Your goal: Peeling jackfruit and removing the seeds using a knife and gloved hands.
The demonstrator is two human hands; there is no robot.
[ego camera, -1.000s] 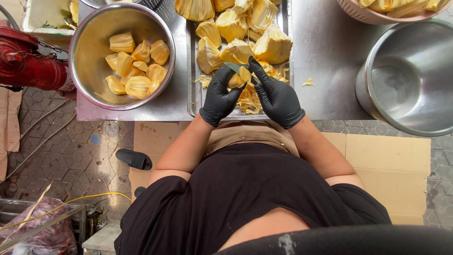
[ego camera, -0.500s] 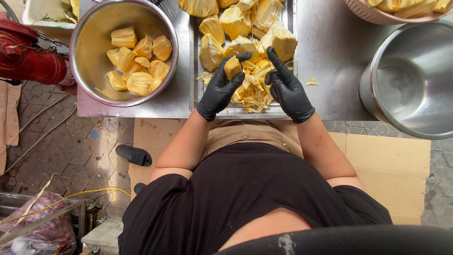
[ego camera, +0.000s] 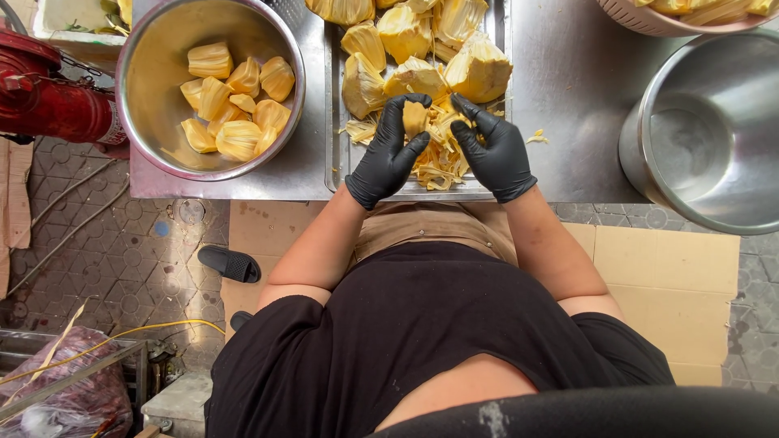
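Note:
Both my hands wear black gloves and work over a steel tray point(ego camera: 337, 105) heaped with yellow jackfruit chunks point(ego camera: 479, 69). My left hand point(ego camera: 389, 154) pinches a small yellow jackfruit pod point(ego camera: 415, 118) between thumb and fingers. My right hand point(ego camera: 493, 152) is right beside it, fingertips touching the same pod and the stringy fibres point(ego camera: 442, 158) beneath. To the left stands a round steel bowl point(ego camera: 146, 130) holding several cleaned yellow pods point(ego camera: 231, 101).
A large empty steel pot point(ego camera: 698, 138) stands at the right on the steel table. A basket rim point(ego camera: 649, 20) shows top right. A red cylinder point(ego camera: 49, 101) lies at left. Below are cardboard point(ego camera: 649, 268), a black sandal point(ego camera: 230, 264) and tiled floor.
My hands have drawn closer together around the pod and lifted it slightly above the fibres; earlier they were spread wider over the pile.

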